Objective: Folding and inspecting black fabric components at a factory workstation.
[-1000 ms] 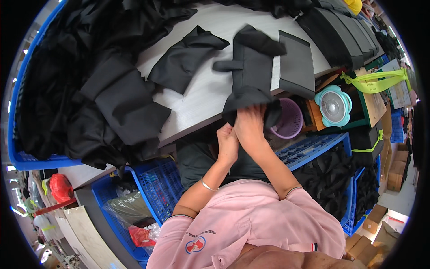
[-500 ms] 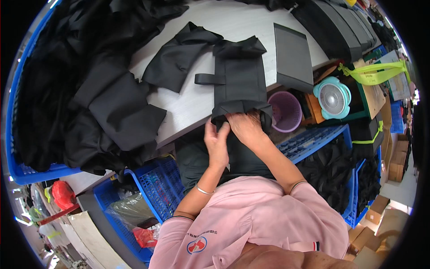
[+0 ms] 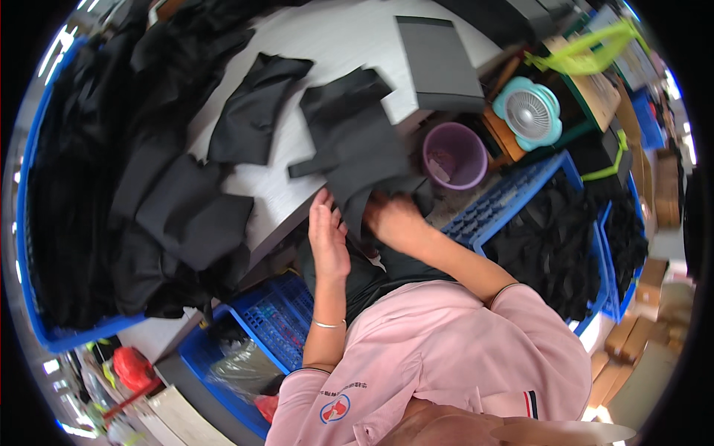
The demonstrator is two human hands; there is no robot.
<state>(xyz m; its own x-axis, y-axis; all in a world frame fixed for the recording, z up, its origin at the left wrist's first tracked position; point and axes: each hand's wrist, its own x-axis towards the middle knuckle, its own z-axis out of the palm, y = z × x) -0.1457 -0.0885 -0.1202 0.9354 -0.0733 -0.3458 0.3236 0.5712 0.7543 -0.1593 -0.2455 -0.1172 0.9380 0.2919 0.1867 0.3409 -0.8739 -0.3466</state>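
My right hand [image 3: 393, 221] pinches the black fabric piece's [image 3: 355, 141] near edge while my left hand [image 3: 328, 239] lies open beside it; I judge smoothing it flat comes next.

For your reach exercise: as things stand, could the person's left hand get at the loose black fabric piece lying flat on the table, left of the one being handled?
Probably yes. The left hand is open at the table edge, and bare tabletop lies between it and the loose black fabric piece, with nothing in between.
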